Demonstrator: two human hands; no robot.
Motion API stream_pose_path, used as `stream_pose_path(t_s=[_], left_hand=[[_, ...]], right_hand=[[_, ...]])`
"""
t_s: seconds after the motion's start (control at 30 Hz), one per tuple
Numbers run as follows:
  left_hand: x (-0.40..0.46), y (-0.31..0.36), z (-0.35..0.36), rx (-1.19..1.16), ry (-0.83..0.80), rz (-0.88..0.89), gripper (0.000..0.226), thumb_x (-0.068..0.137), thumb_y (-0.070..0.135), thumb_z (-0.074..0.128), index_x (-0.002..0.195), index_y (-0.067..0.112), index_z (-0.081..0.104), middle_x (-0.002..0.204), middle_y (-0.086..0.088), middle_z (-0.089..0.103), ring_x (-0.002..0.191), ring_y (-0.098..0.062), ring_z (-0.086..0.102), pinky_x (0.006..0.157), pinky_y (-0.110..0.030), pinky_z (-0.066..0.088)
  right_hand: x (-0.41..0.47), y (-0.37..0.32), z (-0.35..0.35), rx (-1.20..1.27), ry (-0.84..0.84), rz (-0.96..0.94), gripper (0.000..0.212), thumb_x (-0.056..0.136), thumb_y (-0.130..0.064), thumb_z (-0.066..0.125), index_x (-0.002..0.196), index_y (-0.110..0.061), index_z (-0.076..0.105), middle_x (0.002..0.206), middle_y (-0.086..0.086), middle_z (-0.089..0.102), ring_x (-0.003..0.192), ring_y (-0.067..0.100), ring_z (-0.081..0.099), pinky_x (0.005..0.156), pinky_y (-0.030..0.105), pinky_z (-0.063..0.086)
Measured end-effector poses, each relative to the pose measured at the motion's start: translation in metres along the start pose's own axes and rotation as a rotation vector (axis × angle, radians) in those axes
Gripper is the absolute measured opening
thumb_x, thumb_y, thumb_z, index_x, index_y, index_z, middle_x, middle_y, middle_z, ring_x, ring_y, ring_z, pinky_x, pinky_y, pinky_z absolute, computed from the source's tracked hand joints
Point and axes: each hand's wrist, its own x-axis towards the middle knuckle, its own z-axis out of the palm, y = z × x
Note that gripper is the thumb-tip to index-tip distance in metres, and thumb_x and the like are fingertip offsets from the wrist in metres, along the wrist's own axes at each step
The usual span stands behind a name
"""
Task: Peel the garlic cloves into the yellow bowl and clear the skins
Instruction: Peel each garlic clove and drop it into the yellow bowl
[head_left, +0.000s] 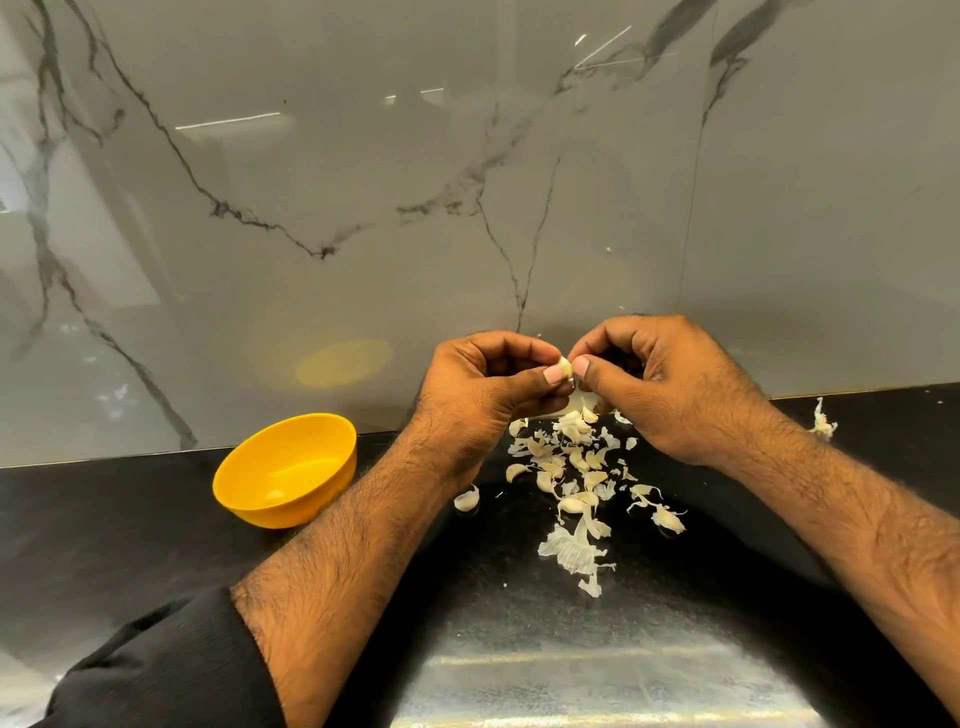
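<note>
Papery white skins (574, 483) litter glossy black worktop (130, 545) frame centre. My left hand (483, 389) and right hand (660, 384) both pinch one garlic clove (565, 368) above them; round yellow bowl (285, 467) lower left.

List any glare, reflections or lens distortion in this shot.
Head view: bright glare on the black counter near the bottom edge; the yellow bowl and ceiling lights mirror in the glossy marble wall; wide-angle bending curves the counter's back edge; hands and garlic skins stay sharp.

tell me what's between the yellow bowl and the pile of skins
In the head view, the left forearm crosses between yellow bowl and skins; one stray skin too.
</note>
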Motion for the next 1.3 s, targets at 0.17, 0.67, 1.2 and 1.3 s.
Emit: stream_pose_path(t_s=[0.17,0.67,1.2,1.3], left_hand=[[0.0,0.001,0.0,-0.003,-0.01,0.004,0.018,0.089,-0.008,0.074,0.107,-0.005,0.074,0.098,-0.023,0.079,0.088,-0.032,0.079,0.083,-0.04,0.067],[-0.001,-0.003,0.003,0.062,0.031,0.03,0.019,0.089,-0.007,0.077,0.108,-0.007,0.076,0.097,-0.023,0.079,0.089,-0.036,0.08,0.081,-0.038,0.067],[-0.002,0.003,0.0,-0.031,-0.036,0.014,0.018,0.09,-0.005,0.075,0.108,-0.006,0.075,0.101,-0.024,0.079,0.092,-0.035,0.079,0.089,-0.044,0.066],[-0.001,0.001,0.0,0.035,-0.02,0.029,0.022,0.09,-0.003,0.077,0.111,-0.008,0.075,0.099,-0.023,0.079,0.091,-0.034,0.079,0.085,-0.041,0.066]], right_hand=[[0.0,0.0,0.0,0.035,-0.023,0.033,0.009,0.102,-0.028,0.066,0.097,-0.029,0.074,0.081,-0.009,0.074,0.072,0.003,0.072,0.063,0.013,0.056],[-0.001,0.0,0.007,-0.193,-0.016,-0.022,0.013,0.103,-0.03,0.057,0.095,-0.025,0.066,0.078,-0.008,0.064,0.07,0.011,0.062,0.061,0.027,0.051],[-0.001,-0.001,-0.003,-0.012,-0.01,0.0,0.011,0.104,-0.033,0.059,0.098,-0.03,0.068,0.084,-0.005,0.071,0.076,0.012,0.07,0.072,0.042,0.064],[-0.002,-0.001,-0.004,-0.053,0.003,-0.042,0.011,0.102,-0.034,0.062,0.096,-0.031,0.072,0.079,-0.007,0.069,0.072,0.01,0.065,0.068,0.037,0.061]])
